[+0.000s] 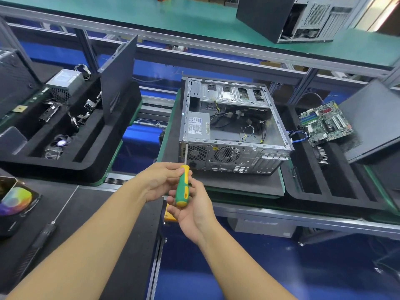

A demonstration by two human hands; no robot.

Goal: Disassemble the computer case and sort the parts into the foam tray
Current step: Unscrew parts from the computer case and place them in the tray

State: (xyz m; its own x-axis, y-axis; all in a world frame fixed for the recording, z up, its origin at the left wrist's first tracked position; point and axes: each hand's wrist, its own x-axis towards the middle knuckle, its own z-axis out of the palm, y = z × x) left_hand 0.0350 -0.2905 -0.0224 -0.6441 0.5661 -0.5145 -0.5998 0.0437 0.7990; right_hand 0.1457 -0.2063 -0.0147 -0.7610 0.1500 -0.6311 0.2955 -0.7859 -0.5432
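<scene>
At the rear left corner of the computer case [227, 156] — screwdriver [183, 185] tip meets the frame edge. Left hand [160, 180] pinches the handle top, right hand [194, 206] curls its fingers round the base. Case sits open-side up — foam tray [303, 191] just to its right.

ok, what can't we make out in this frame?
- Head view: screwdriver tip at the computer case corner is too small to tell if it sits in a screw.
- Head view: power supply label text is blurred.
- Head view: right foam tray, far compartments hidden under the leaning side panel.
</scene>
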